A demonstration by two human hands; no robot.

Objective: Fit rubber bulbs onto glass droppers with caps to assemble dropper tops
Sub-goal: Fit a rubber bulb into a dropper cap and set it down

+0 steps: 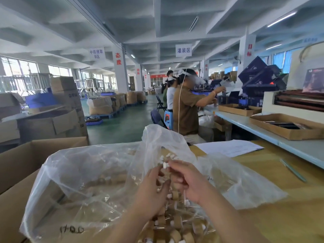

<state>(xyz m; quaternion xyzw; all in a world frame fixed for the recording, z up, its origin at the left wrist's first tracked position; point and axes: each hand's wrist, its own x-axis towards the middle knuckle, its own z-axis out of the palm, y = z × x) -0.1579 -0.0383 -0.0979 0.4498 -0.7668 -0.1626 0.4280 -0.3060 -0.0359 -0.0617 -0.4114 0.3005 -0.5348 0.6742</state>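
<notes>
Head view only: a large crumpled clear plastic bag (84, 181) is taken as landmark, lying open on a yellow-brown tabletop (280, 221). Above the bag's mouth a small white rubber bulb (165, 165) is seen at the meeting fingertips of both hands. The left hand (152, 192) is curled, the bulb apparently pinched by its fingers, with more white bits seemingly kept in the palm. The right hand (190, 181) is clenched round a tan-capped clear glass dropper (185, 196), its tube hanging below the palm. A heap of loose tan caps with tubes (173, 225) is seen inside the bag, at its near end. The bulb is judged soft, light and squashy, so it is best held by its sides. The glass tube is judged thin, brittle and slippery, so it is better gripped at the cap than along the tube.
</notes>
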